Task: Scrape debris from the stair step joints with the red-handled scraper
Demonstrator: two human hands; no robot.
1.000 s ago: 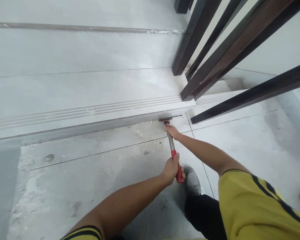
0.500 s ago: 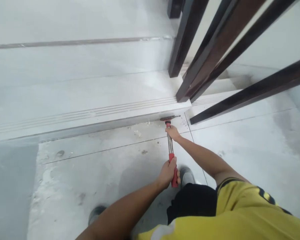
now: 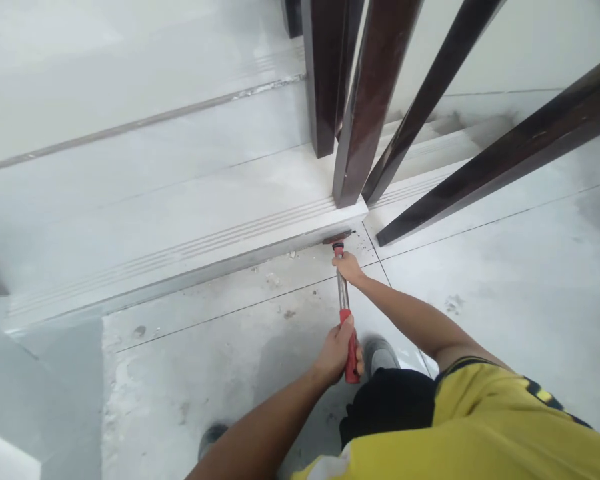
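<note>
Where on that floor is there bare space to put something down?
The floor tiles right of the right hand, below the dark railing posts, lie bare. So does the dusty floor left of the left hand. It is crowded around the red-handled scraper at the step edge.

We see a scraper (image 3: 343, 293) with a red handle and a metal shaft. It lies almost flat, its wide blade pressed against the bottom edge of the step (image 3: 220, 250).

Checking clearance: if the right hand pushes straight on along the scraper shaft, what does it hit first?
Likely the scraper blade, then the step riser right behind it. The right hand sits close behind the blade; depth is hard to judge.
</note>
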